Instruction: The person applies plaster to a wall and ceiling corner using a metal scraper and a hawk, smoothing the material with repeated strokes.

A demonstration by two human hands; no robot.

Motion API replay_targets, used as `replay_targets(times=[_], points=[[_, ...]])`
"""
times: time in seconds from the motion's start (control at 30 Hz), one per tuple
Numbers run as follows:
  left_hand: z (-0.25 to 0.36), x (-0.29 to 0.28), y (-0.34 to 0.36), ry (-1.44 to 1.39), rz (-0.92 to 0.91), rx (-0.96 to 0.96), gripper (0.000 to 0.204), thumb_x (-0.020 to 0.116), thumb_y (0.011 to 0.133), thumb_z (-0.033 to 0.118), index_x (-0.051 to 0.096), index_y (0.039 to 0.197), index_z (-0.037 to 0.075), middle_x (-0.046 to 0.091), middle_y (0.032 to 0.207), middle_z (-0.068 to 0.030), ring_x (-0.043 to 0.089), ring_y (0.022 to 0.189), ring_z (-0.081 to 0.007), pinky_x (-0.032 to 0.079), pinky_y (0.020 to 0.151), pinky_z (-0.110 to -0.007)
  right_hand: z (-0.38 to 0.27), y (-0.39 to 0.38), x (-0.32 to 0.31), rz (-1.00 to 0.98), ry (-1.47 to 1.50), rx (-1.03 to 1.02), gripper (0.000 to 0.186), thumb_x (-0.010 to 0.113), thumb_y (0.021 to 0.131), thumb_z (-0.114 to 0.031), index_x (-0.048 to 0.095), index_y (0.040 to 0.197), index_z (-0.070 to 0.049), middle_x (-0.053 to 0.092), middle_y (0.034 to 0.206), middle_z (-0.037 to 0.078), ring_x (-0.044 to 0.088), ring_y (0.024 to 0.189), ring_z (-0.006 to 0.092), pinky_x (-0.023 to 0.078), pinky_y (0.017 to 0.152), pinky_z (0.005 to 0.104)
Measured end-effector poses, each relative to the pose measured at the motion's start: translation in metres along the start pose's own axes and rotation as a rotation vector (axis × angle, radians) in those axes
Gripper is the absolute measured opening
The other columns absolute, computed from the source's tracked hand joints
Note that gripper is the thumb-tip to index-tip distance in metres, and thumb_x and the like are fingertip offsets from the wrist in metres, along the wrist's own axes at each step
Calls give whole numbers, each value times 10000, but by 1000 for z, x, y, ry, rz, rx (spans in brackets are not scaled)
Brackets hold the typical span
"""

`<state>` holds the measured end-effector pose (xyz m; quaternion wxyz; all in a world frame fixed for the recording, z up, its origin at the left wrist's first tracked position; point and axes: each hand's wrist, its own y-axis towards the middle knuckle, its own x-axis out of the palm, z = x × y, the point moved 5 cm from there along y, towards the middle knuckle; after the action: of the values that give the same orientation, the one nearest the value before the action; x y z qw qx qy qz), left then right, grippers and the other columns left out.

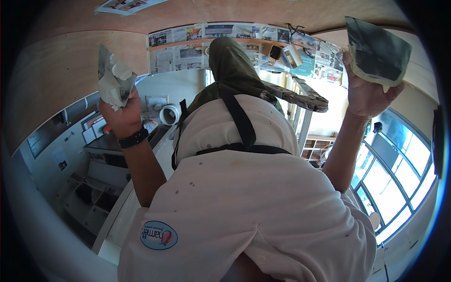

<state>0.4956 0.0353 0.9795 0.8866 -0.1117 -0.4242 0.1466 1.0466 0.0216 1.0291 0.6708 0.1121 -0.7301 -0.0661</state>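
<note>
At the left, my left hand is closed round the lower end of a pointed metal putty blade. Thick white filler clings to that blade in lumps. Over on the right, my right hand grips a broad, dark, smooth filling blade by its lower edge. A pale smear of filler lines the bottom rim of it. Both hands are raised and wide apart, on either side of my body. Their handles, if any, are hidden by my fingers.
Bare wooden panels lie close to my left hand. Newspaper sheets cover a ledge beyond my knee, with a small white carton on it. A worn ladder part is beside my leg. Windows are below right; a dark desk stands below left.
</note>
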Motion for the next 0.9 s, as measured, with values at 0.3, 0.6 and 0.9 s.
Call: replay_targets(times=[0.3, 0.6, 0.9], points=[[-5, 18, 7, 15, -29, -52, 266, 507, 1010, 220, 609, 1181, 42, 677, 1082, -109, 607, 848, -210, 447, 615, -338, -11, -19, -18, 66, 38, -52, 629, 711, 884, -339, 540, 1468, -180, 337, 1638, 136, 202, 1549, 402, 84, 1147, 821], [-9, 28, 8, 28, 70, 26, 259, 519, 1000, 219, 615, 1193, 75, 684, 1112, -89, 618, 890, -206, 447, 619, -348, -9, -14, -16, 13, 43, -74, 658, 674, 922, -424, 494, 1511, -192, 346, 1639, 123, 224, 1541, 389, 79, 1168, 791], [-34, 13, 31, -3, -209, 149, 426, 458, 1080, 320, 537, 1423, 79, 616, 1382, -71, 604, 1241, -244, 496, 1046, -435, 35, 17, 24, -2, -237, -95, 724, 506, 997, -616, 402, 1578, -198, 372, 1635, 124, 332, 1489, 424, 262, 1064, 837]])
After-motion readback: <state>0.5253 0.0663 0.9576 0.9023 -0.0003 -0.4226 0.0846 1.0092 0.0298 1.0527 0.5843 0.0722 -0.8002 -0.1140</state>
